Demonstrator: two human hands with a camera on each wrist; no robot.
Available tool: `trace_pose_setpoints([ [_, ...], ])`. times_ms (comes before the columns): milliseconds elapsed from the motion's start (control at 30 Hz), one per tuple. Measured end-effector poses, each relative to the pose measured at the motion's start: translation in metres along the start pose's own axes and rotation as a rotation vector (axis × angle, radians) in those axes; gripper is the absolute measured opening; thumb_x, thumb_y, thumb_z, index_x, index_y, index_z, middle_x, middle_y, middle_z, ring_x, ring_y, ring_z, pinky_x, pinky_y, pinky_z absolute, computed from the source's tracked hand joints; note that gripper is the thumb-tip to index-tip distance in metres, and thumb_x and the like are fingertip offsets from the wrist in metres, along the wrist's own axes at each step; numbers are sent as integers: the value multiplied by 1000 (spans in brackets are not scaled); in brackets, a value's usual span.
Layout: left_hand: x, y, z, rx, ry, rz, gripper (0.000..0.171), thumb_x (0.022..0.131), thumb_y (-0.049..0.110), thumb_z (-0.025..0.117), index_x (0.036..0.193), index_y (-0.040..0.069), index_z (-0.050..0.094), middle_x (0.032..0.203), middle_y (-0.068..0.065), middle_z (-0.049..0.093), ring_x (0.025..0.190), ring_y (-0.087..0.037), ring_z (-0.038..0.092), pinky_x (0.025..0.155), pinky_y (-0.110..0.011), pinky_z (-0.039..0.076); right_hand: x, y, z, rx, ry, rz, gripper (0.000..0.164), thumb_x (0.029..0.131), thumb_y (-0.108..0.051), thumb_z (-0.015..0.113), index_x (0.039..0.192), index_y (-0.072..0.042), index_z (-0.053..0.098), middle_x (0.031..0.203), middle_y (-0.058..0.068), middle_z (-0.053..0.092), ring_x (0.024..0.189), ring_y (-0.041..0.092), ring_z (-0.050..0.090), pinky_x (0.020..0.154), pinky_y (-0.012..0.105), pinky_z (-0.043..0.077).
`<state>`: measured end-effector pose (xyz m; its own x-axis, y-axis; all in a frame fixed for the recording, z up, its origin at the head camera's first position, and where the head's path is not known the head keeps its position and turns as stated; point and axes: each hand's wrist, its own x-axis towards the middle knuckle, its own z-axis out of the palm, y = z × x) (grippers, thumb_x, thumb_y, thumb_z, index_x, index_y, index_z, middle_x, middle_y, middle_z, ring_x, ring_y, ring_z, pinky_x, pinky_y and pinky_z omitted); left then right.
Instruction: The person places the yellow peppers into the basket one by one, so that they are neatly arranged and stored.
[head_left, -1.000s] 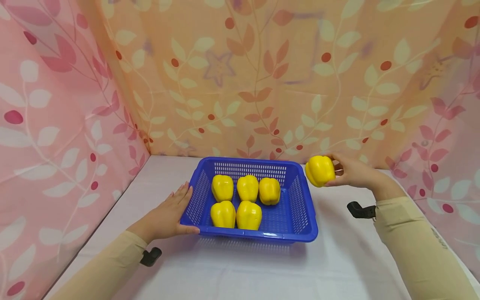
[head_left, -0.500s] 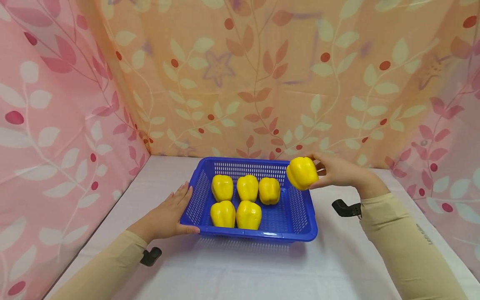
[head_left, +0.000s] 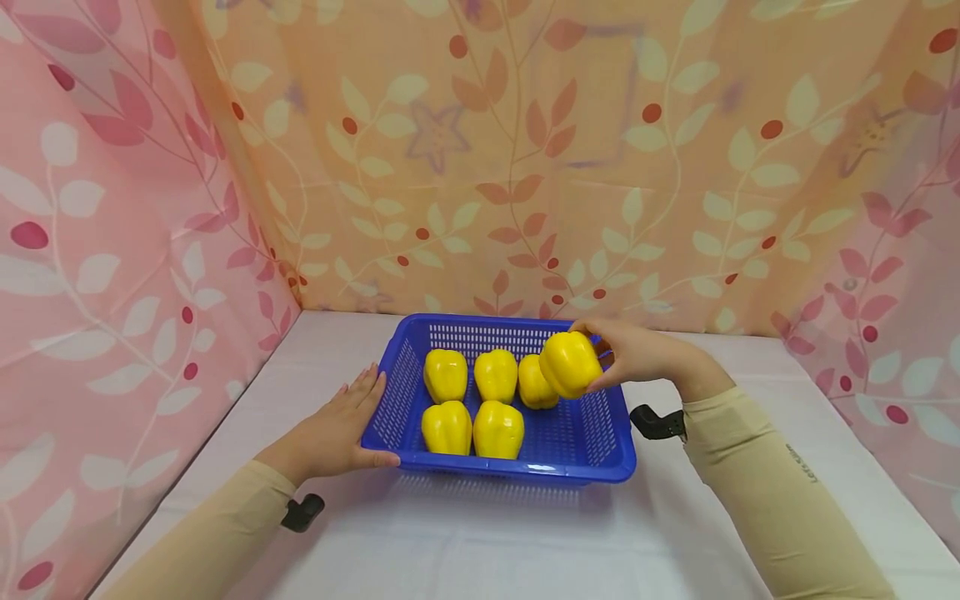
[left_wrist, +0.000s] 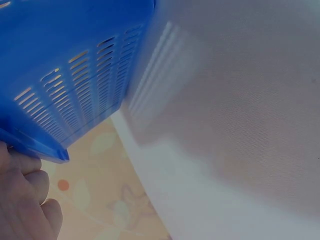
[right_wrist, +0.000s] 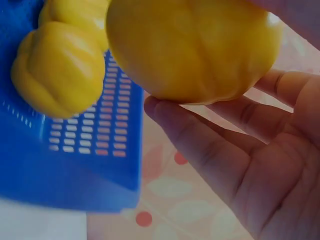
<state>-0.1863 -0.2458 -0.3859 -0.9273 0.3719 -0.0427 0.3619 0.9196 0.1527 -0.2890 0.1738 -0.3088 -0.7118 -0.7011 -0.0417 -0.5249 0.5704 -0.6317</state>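
My right hand (head_left: 637,354) grips a yellow bell pepper (head_left: 570,364) between fingers and thumb, held above the right part of a blue plastic basket (head_left: 517,471). In the right wrist view the held bell pepper (right_wrist: 195,50) fills the top, with fingers curled against its side. Several more yellow bell peppers (head_left: 446,377) stand in two rows inside the basket; the held one partly covers the right one of the back row. My left hand (head_left: 333,429) rests with straight fingers along the basket's left rim, its thumb at the front corner. The left wrist view shows the basket's slotted wall (left_wrist: 80,90).
The basket stands on a table with a white cloth (head_left: 450,550). A floral curtain (head_left: 525,167) hangs right behind the table, and pink floral cloth (head_left: 112,233) rises at the left. A black wrist camera (head_left: 657,422) sits on the right wrist, near the basket's right rim.
My right hand has carried the bell pepper leftward, from beyond the basket's right rim to over its inside, and slightly lower. The left hand and the basket have stayed still.
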Motion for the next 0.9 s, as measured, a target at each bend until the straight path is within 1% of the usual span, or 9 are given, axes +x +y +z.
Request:
trace_pose_setpoints([
  [100, 0, 0, 0, -4, -1, -4, 122, 64, 83, 45, 146, 3, 4, 153, -15, 0, 140, -29, 1, 110, -51, 13, 5, -3, 6, -3, -30, 11, 73, 64, -31, 83, 123, -16, 43, 114, 2, 53, 105, 27, 55, 84, 38, 51],
  [267, 0, 0, 1, -7, 3, -3, 122, 64, 83, 46, 146, 3, 4, 153, -15, 0, 140, -29, 1, 110, -50, 12, 11, -4, 14, -35, -50, 28, 76, 64, -32, 83, 125, -17, 41, 115, 2, 54, 102, 25, 57, 83, 37, 51],
  [400, 0, 0, 1, -3, 12, 5, 122, 64, 83, 45, 146, 3, 4, 153, -15, 0, 140, -29, 1, 110, -50, 12, 15, -3, 19, -13, -80, 50, 73, 64, -31, 83, 124, -19, 42, 114, 1, 53, 102, 25, 56, 83, 36, 51],
  [467, 0, -1, 2, -5, 17, 11, 122, 64, 83, 46, 146, 2, 4, 153, -15, 0, 140, -30, 2, 110, -51, 12, 17, -2, 21, 4, -93, 53, 72, 64, -31, 83, 122, -19, 42, 113, 1, 53, 102, 26, 56, 84, 37, 51],
  [633, 1, -2, 3, -7, 21, 15, 122, 64, 82, 46, 146, 3, 4, 153, -15, 0, 140, -30, 2, 109, -51, 12, 22, 1, 25, 23, -114, 46, 68, 65, -29, 83, 119, -17, 44, 112, 2, 52, 102, 25, 55, 85, 38, 50],
  [833, 1, -2, 2, -7, 9, 5, 121, 65, 81, 47, 146, 4, 3, 153, -15, -1, 140, -29, 1, 110, -51, 12, 25, 0, 30, 15, -155, 94, 67, 64, -28, 83, 117, -17, 45, 109, 2, 52, 99, 23, 54, 85, 39, 50],
  [900, 1, -2, 2, -8, 6, 4, 121, 65, 81, 48, 146, 4, 3, 153, -14, -1, 140, -29, 0, 110, -51, 12, 27, 0, 31, -5, -166, 105, 68, 63, -29, 84, 117, -17, 45, 107, 2, 53, 96, 22, 53, 84, 36, 50],
])
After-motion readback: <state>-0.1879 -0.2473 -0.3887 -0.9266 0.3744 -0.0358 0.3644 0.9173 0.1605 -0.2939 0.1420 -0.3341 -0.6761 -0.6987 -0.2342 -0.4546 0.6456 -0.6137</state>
